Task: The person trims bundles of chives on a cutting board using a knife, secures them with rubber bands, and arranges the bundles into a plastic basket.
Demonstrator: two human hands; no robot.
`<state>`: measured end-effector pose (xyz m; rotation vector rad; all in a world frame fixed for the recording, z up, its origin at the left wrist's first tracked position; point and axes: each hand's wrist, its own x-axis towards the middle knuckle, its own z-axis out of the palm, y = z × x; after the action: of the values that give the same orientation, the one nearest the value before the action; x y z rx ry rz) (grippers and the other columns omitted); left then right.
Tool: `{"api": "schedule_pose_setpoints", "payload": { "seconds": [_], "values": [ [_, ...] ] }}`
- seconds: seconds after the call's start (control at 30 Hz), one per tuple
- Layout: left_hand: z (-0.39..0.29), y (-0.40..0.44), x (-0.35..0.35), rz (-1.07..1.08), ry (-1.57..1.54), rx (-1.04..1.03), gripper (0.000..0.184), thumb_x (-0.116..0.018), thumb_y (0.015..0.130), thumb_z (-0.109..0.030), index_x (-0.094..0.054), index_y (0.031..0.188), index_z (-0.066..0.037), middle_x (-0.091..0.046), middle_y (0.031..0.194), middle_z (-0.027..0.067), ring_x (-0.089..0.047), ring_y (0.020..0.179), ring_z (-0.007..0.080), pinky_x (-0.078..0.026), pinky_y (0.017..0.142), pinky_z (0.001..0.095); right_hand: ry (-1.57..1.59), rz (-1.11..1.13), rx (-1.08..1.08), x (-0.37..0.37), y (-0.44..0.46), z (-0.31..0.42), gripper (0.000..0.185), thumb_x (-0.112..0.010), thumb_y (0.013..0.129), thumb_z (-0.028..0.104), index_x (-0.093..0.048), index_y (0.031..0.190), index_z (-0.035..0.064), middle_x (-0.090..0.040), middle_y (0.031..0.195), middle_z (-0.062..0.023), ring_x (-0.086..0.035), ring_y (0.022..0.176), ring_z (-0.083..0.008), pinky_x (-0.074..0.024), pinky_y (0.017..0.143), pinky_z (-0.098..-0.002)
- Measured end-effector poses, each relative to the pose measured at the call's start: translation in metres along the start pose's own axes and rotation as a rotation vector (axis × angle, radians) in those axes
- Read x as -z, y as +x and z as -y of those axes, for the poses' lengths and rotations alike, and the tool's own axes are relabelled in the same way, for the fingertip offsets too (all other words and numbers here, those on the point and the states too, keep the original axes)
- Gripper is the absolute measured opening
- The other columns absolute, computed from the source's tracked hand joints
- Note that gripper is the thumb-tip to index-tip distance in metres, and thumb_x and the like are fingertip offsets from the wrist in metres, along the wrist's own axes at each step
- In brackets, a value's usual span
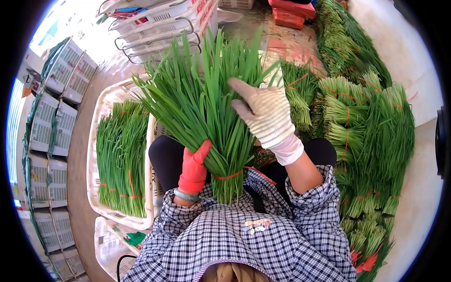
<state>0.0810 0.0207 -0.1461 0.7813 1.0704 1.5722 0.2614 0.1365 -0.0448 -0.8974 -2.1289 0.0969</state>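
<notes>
A bunch of garlic chives [206, 98] stands upright in front of my chest, its leaves fanned out at the top. A red band [229, 176] ties it near the pale stems. My left hand [193, 167], in a red glove, is closed around the lower left side of the bunch, above the band. At the right edge of the leaves is my right hand [268, 113], in a striped knit glove with grey fingertips. Its thumb and fingers are apart with nothing between them; whether they touch the leaves I cannot tell.
To my left, a white plastic crate [92, 183] holds tied chive bunches [123, 155]. Stacked crates [159, 28] stand ahead, with more crates [47, 127] along the far left. Many banded bunches [371, 136] are piled on my right beside a pale wall [423, 155].
</notes>
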Motion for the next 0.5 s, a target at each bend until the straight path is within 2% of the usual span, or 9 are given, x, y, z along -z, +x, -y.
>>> {"api": "schedule_pose_setpoints", "payload": {
  "seconds": [0.07, 0.2, 0.23, 0.27, 0.33, 0.4, 0.43, 0.47, 0.5],
  "values": [
    [0.001, -0.002, 0.0, 0.015, 0.0, 0.01, 0.037, -0.064, 0.09, -0.016, -0.057, 0.122, 0.0, -0.064, 0.114, 0.0061, -0.061, 0.1, 0.0171, -0.049, 0.088, 0.031, -0.049, 0.269, -0.075, 0.003, 0.01, 0.009, 0.031, -0.061, 0.086, 0.026, -0.063, 0.11, 0.0073, -0.067, 0.082, -0.0175, -0.065, 0.075, -0.0344, -0.0486, 0.07, -0.0431],
    [0.001, -0.006, 0.0, 0.011, 0.072, -0.012, 0.046, -0.064, 0.09, -0.024, -0.052, 0.128, -0.001, -0.061, 0.119, 0.0079, -0.061, 0.104, 0.0201, -0.049, 0.09, 0.0336, -0.038, 0.417, -0.138, -0.001, 0.015, -0.001, 0.024, -0.06, 0.084, 0.024, -0.066, 0.1, 0.0063, -0.067, 0.082, -0.0182, -0.065, 0.076, -0.0361, -0.0498, 0.069, -0.0443],
    [0.0, -0.006, 0.0, 0.014, 0.073, -0.018, 0.046, -0.064, 0.09, -0.024, -0.052, 0.128, -0.001, -0.061, 0.119, 0.0079, -0.061, 0.104, 0.0201, -0.049, 0.09, 0.0336, 0.071, 0.294, -0.242, -0.002, 0.01, -0.003, 0.021, -0.061, 0.084, 0.023, -0.067, 0.094, 0.0058, -0.067, 0.08, -0.019, -0.065, 0.076, -0.0348, -0.0509, 0.068, -0.0427],
    [-0.003, -0.008, 0.002, 0.002, 0.024, 0.003, 0.043, -0.064, 0.09, -0.02, -0.053, 0.127, -0.001, -0.062, 0.118, 0.0073, -0.061, 0.103, 0.0189, -0.049, 0.089, 0.0327, 0.193, 0.153, -0.306, 0.003, 0.003, -0.003, 0.014, -0.062, 0.084, 0.015, -0.068, 0.094, 0.0062, -0.067, 0.076, -0.0159, -0.067, 0.069, -0.0266, -0.0519, 0.066, -0.0351],
    [-0.005, -0.008, 0.005, -0.014, -0.023, 0.022, 0.041, -0.065, 0.089, -0.016, -0.054, 0.126, -0.001, -0.062, 0.117, 0.0066, -0.061, 0.101, 0.0177, -0.049, 0.088, 0.0318, 0.362, -0.078, -0.438, -0.005, -0.022, -0.019, 0.018, -0.063, 0.085, 0.015, -0.066, 0.102, 0.0086, -0.068, 0.079, -0.013, -0.066, 0.07, -0.0279, -0.0522, 0.068, -0.0368],
    [-0.004, -0.007, 0.006, -0.009, 0.017, -0.024, 0.044, -0.063, 0.091, -0.024, -0.053, 0.127, -0.001, -0.061, 0.119, 0.0079, -0.061, 0.104, 0.0196, -0.049, 0.09, 0.0339, 0.559, -0.374, -0.672, -0.005, -0.046, -0.031, 0.033, -0.063, 0.085, 0.008, -0.061, 0.118, 0.0047, -0.067, 0.084, -0.0092, -0.063, 0.072, -0.0192, -0.0519, 0.068, -0.033],
    [-0.007, -0.006, 0.003, -0.01, 0.015, -0.03, 0.044, -0.063, 0.091, -0.024, -0.053, 0.127, -0.001, -0.061, 0.119, 0.0079, -0.061, 0.104, 0.0196, -0.049, 0.09, 0.0339, 0.592, -0.454, -0.67, -0.006, -0.058, -0.033, 0.052, -0.062, 0.085, 0.004, -0.045, 0.135, -0.0006, -0.063, 0.098, -0.009, -0.06, 0.08, -0.0157, -0.0512, 0.072, -0.0296],
    [-0.012, -0.004, -0.001, -0.06, 0.013, -0.049, 0.04, -0.064, 0.09, -0.019, -0.055, 0.125, -0.001, -0.062, 0.117, 0.0077, -0.061, 0.102, 0.0186, -0.05, 0.089, 0.0334, 0.632, -0.4, -0.742, -0.007, -0.072, -0.025, 0.065, -0.063, 0.084, 0.003, -0.033, 0.141, -0.0034, -0.057, 0.114, -0.0149, -0.058, 0.093, -0.0183, -0.0509, 0.081, -0.0311],
    [-0.017, -0.004, -0.008, -0.11, 0.012, -0.066, 0.037, -0.065, 0.09, -0.014, -0.056, 0.123, 0.0, -0.063, 0.115, 0.0075, -0.061, 0.101, 0.0176, -0.05, 0.088, 0.0329, 0.736, -0.24, -0.768, -0.012, -0.089, -0.015, 0.071, -0.067, 0.082, 0.006, -0.03, 0.142, -0.0026, -0.055, 0.116, -0.0156, -0.057, 0.095, -0.0191, -0.0503, 0.085, -0.0323]
  ]
}}
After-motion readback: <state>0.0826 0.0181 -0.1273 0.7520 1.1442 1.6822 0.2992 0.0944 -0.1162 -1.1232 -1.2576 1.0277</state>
